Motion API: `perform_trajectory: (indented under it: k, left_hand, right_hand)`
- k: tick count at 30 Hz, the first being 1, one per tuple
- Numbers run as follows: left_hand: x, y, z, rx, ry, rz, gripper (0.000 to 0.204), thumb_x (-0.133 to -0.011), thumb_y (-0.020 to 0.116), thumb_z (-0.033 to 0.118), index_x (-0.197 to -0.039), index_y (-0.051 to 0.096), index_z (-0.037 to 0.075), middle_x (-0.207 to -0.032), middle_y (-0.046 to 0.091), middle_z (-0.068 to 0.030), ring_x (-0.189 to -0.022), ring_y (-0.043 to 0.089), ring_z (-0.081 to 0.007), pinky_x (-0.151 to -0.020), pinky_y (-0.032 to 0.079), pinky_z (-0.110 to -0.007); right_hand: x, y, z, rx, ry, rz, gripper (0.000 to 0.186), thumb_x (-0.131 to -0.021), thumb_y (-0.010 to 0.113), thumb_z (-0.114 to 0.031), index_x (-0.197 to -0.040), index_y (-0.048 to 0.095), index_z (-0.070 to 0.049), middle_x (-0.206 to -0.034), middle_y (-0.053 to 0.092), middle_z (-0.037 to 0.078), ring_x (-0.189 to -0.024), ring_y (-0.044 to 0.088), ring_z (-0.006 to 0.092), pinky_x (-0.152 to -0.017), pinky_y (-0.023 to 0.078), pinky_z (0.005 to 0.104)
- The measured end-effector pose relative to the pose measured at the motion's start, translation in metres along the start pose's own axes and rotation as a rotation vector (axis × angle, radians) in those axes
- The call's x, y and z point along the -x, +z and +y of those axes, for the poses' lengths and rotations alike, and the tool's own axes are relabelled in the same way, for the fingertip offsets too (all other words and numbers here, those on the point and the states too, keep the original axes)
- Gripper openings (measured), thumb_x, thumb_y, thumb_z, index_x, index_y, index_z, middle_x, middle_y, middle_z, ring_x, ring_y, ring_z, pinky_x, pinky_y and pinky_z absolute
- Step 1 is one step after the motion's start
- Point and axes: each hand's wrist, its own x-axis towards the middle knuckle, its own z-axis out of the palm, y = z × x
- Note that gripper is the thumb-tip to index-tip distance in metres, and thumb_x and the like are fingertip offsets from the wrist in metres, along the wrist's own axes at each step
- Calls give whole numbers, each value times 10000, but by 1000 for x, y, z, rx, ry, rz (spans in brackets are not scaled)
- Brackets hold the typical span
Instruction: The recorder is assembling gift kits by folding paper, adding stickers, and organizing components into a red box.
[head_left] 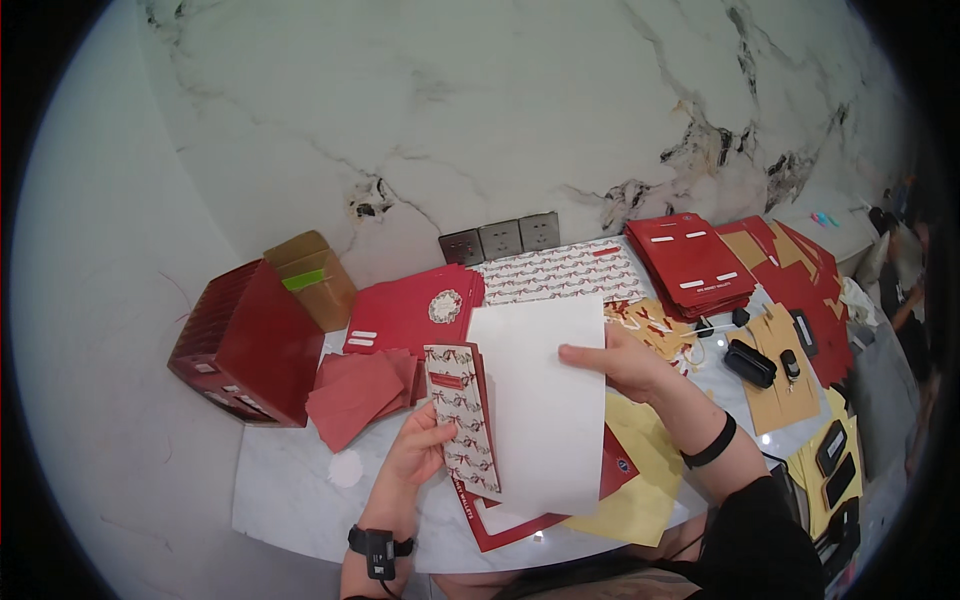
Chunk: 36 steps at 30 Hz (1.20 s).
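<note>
My left hand [421, 446] grips a narrow patterned card wallet [462, 410], cream with a bow print, a small red label and red edges. It stands tilted over the table's front middle. Thumb on top, my right hand [625, 362] pinches the upper right edge of a large white sheet [540, 400]. The sheet's left side meets the wallet; whether the two are joined, I cannot tell. Beneath them lie a red printed card sheet [520, 530], mostly covered, and a yellow paper sheet [640, 470].
Left stand a red box [255, 345] and a brown carton [310, 280]. Nearby are red envelopes [355, 400] and red sheets [405, 305]. Behind lie a patterned sheet [560, 272] and a red packet stack [690, 265]. A black case [750, 363] and phones [838, 480] sit right.
</note>
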Motion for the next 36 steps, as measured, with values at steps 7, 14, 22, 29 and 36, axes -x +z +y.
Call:
perform_trajectory:
  k: [7,14,22,29,36]
  left_hand:
    - [4,-18,3,71,10,-71,385,-876,593,-32,-1257,537,-15,-1226,632,-127,-1102,632,-203,-972,505,-361]
    - [9,-21,10,31,83,-58,403,-848,623,-39,-1244,550,-25,-1182,658,-127,-1057,653,-198,-948,517,-346]
    - [8,-26,13,7,121,-5,458,-795,694,5,-1230,555,-37,-1152,665,-129,-1011,670,-216,-894,550,-346]
    - [13,-25,11,98,162,-48,530,-766,716,-16,-1269,550,-11,-1199,645,-152,-1064,652,-242,-930,531,-376]
    - [14,-27,10,268,233,-237,252,-882,624,276,-958,616,36,-1255,574,-265,-1063,639,-342,-886,538,-417]
  right_hand:
    - [3,-10,1,347,-20,-218,523,-926,620,-94,-1411,434,-37,-1296,583,93,-1145,565,176,-1010,427,322]
    - [15,-8,-11,556,-355,-652,574,-945,597,-118,-1456,354,-20,-1337,539,102,-1204,502,167,-1018,411,311]
    - [20,-1,2,229,-69,-547,525,-988,557,-227,-1438,391,-15,-1420,468,124,-1315,419,204,-1088,337,343]
    - [11,10,-3,458,-516,-667,520,-919,617,-108,-1419,501,-191,-1571,254,182,-1451,252,265,-1120,258,344]
    - [13,1,-9,312,-315,-1026,722,-793,762,-83,-1447,461,-135,-1589,163,204,-1448,232,262,-1106,259,330]
